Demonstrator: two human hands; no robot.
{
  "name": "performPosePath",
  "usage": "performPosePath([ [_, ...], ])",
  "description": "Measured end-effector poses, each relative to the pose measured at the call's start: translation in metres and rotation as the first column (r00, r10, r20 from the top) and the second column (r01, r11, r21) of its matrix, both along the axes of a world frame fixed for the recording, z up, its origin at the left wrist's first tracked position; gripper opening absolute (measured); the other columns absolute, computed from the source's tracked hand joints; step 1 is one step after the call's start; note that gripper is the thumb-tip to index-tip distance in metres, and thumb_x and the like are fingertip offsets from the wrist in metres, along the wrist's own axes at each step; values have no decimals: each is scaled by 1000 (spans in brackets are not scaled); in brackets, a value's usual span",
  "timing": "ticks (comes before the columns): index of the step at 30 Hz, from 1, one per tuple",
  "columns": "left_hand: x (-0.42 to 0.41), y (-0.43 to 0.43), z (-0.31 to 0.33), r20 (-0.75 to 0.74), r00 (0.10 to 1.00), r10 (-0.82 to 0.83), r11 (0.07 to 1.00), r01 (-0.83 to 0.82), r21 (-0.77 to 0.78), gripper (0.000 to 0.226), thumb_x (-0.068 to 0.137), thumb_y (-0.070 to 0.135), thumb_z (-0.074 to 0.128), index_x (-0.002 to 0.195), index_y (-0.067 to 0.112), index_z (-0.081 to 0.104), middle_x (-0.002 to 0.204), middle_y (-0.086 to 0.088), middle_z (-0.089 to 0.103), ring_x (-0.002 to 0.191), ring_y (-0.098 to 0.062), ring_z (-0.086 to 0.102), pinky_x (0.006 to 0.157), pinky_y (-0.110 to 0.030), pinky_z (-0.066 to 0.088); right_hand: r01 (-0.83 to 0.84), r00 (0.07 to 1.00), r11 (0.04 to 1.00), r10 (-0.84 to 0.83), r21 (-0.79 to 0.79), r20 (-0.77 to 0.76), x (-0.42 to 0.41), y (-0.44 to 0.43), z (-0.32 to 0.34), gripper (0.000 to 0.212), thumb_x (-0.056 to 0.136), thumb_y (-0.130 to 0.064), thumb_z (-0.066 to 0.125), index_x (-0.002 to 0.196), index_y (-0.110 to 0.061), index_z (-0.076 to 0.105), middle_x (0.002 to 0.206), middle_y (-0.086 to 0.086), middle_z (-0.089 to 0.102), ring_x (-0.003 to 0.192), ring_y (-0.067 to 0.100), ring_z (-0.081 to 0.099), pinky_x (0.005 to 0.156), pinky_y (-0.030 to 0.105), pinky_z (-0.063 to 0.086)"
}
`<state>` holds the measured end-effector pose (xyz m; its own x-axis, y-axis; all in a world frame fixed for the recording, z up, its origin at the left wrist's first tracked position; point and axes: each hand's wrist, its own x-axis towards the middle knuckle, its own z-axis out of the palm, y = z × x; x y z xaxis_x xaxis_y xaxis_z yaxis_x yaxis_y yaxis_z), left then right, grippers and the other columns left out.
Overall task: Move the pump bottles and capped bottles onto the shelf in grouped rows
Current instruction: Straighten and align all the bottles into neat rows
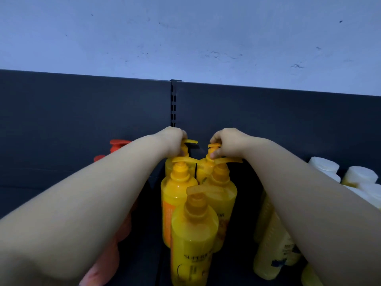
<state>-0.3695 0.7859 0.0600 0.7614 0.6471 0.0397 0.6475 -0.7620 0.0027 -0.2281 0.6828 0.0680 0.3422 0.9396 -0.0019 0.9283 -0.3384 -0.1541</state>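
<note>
Yellow pump bottles stand in two rows on the shelf. Left hand and right hand each pinch a rear one's pump head. Red pumps and white-capped bottles flank them, so grouping looks well advanced.

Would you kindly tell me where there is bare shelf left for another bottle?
Bare shelf shows in a strip between the yellow pump bottles and the pale bottles, and a narrower one between the yellow group and the red pump bottles. Crowded: the back middle, where the left hand and right hand grip pump heads, and far right, with white-capped bottles.
</note>
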Motion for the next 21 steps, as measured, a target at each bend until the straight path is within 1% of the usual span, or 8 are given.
performPosePath([
  [2, 0, 2, -1, 36, 999, -5, 1000, 6, -9, 54, 84, 29, 68, 132, 14, 49, 121, -9, 58, 109, -26, 54, 86, -31, 47, -6, 1000, 1000, 6, -29, 8, 0, 4, 0, 53, 81, -35, 71, 129, -21, 54, 127, 3, 54, 114, 22, 52, 91, 31, 47],
  [6, 1, 4, -4, 71, 997, -6, 1000, 7, -24, 52, 84, 26, 68, 131, 13, 50, 119, -9, 58, 108, -25, 55, 85, -31, 48, -15, 996, 997, 21, -78, 83, -3, 14, -2, 48, 83, -36, 69, 125, -20, 55, 118, 4, 57, 105, 22, 54, 82, 30, 49],
  [11, 10, 1, -5, 114, 993, -30, 999, 34, -30, 54, 83, 25, 69, 133, 13, 49, 122, -9, 57, 110, -26, 54, 87, -32, 47, 14, 986, 993, 5, -117, 165, 6, 15, 4, 39, 80, -36, 72, 110, -13, 62, 101, 6, 60, 88, 22, 60, 69, 30, 52],
  [13, 12, 0, -5, 122, 992, -30, 998, 35, -42, 55, 83, 24, 70, 133, 14, 48, 123, -9, 56, 111, -26, 54, 87, -31, 47, 20, 986, 994, -1, -112, 167, 7, 14, 2, 38, 80, -36, 71, 110, -13, 62, 102, 6, 61, 90, 22, 60, 72, 30, 52],
  [18, 6, 0, -3, 142, 990, 0, 997, 11, -75, 55, 82, 31, 70, 131, 16, 50, 121, -7, 58, 111, -25, 54, 88, -32, 47, 25, 983, 995, -7, -96, 181, 4, 13, 1, 45, 83, -37, 69, 122, -19, 58, 114, 4, 60, 101, 23, 58, 84, 33, 52],
  [19, 3, -2, -2, 150, 989, 3, 997, 9, -81, 54, 83, 33, 69, 131, 17, 49, 121, -7, 58, 111, -25, 54, 89, -33, 48, 21, 984, 998, -9, -64, 179, 1, 9, 4, 45, 83, -39, 68, 122, -20, 58, 115, 3, 60, 103, 22, 58, 85, 34, 52],
  [21, -5, -8, 2, 175, 984, -18, 999, 25, -36, 47, 85, 34, 66, 128, 20, 52, 120, -5, 59, 109, -24, 55, 88, -36, 49, -11, 991, 996, -1, 92, 133, -6, -3, 15, 34, 84, -41, 66, 112, -23, 63, 111, -2, 63, 102, 19, 59, 85, 35, 52],
])
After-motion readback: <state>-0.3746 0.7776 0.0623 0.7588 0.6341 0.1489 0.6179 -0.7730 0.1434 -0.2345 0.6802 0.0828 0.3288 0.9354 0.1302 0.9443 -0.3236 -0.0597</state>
